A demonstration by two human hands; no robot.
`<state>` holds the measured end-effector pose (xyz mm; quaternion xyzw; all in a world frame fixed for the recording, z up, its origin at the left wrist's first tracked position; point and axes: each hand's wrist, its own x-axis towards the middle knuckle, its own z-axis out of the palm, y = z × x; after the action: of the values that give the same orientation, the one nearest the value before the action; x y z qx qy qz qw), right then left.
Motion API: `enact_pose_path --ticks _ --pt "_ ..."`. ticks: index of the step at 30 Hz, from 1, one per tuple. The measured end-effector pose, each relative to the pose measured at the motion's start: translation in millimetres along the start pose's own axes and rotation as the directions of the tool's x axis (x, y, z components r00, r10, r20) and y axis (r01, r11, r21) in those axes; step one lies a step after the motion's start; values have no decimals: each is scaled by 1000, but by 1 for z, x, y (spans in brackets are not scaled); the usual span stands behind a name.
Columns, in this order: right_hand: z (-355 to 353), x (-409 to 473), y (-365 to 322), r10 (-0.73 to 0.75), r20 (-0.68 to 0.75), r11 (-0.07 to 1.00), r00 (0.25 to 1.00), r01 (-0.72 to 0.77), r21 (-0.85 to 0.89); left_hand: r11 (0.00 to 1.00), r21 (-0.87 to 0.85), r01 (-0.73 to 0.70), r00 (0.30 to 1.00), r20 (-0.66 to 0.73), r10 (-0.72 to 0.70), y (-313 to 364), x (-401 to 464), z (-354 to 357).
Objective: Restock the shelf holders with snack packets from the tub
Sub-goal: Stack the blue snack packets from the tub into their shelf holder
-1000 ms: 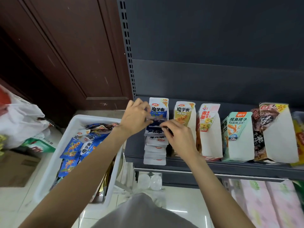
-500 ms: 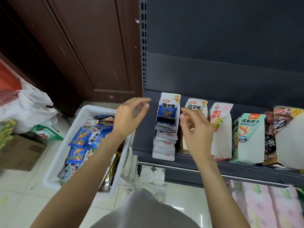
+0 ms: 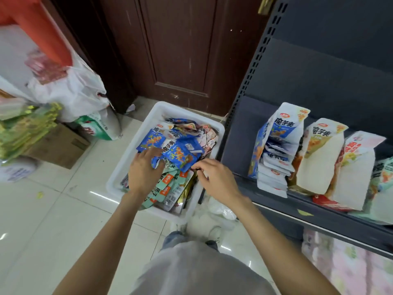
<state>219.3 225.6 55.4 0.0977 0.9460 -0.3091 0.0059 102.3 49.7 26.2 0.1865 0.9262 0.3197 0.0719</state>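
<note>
Since the earlier frames both hands have left the shelf holders and dropped to the tub, and the view has swung left and downward with them. The dark grey shelf unit (image 3: 331, 67) fills the right side of the frame, beside a brown wooden door (image 3: 180, 45) at top centre, above a glossy tiled floor (image 3: 53, 220) across the lower left. The white plastic tub (image 3: 146, 126) sits on the floor at centre, against the foot of the shelf, heaped with snack packets: blue ones (image 3: 178, 155) on top and mint-green ones with orange labels (image 3: 168, 184) lower down. At upper left a white plastic bag (image 3: 70, 90) slumps above a cardboard box (image 3: 59, 145), with a stack of green packs (image 3: 23, 128) at the left edge. On the shelf at right stand the white holders; the nearest, blue-printed holder (image 3: 280, 126) has packets stacked down its open front, a yellow-printed holder (image 3: 323, 152) stands just right of it, and a pink-topped holder (image 3: 357, 167) comes next. The left hand (image 3: 144, 169) lies on the heap, fingers curled onto the edge of the blue packets. The right hand (image 3: 214, 177) hangs over the tub's right rim, fingers loosely bent with thumb and forefinger close together; whether they pinch anything cannot be told.
</note>
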Motion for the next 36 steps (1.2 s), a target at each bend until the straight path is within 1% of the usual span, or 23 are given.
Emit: enact_pose_path --ticks 2,5,9,11,13,15,16,18,20,22,25,27,29,31,33,34,35,36 --pt "24 17 1 10 56 999 998 -7 -52 994 92 67 992 99 -76 -25 -1 1" --pt "53 39 4 61 95 991 994 -49 -125 978 173 116 973 176 -146 -50 -1 6" --pt "77 69 9 188 123 961 974 -157 -228 964 266 17 952 292 -97 -63 6 19" --pt "84 84 10 216 142 937 966 -164 -310 960 279 19 947 302 -107 -66 10 23" --pt "92 93 10 202 202 907 958 -105 -407 957 290 29 950 289 -116 -69 13 25" --pt "100 95 6 198 252 885 947 -63 -461 960 279 32 947 300 -118 -71 13 27" --pt "103 93 4 190 249 882 950 -54 -468 967 251 39 948 296 -115 -73 14 27" --pt "109 83 -1 136 196 888 971 -32 -459 983 176 44 965 247 -87 -75 19 29" --pt "114 72 -5 117 165 906 979 -38 -421 987 136 80 971 211 -108 -78 27 30" --pt "118 67 -10 203 148 930 968 -143 -338 976 133 172 957 214 -198 -79 34 31" --pt "119 69 -18 356 100 901 929 -313 -300 956 157 248 931 235 -280 -79 35 30" --pt "116 72 -21 399 71 886 914 -364 -286 945 175 277 921 234 -313 -82 31 27" --pt "111 74 -20 421 75 889 904 -395 -232 937 160 312 914 219 -342 -87 24 23" --pt "105 72 -17 448 72 885 891 -431 -173 924 82 374 893 239 -382 -92 18 17" --pt "97 68 -16 459 49 887 887 -453 -90 894 -17 449 850 317 -421 -97 14 9" --pt "92 66 -16 458 39 889 888 -458 -19 857 -102 504 819 370 -438 -98 13 3" --pt "86 64 -16 462 37 882 886 -463 85 789 -218 575 782 430 -451 -98 12 -5" --pt "80 62 -16 476 46 851 878 -473 227 687 -345 639 746 496 -444 -96 10 -13"
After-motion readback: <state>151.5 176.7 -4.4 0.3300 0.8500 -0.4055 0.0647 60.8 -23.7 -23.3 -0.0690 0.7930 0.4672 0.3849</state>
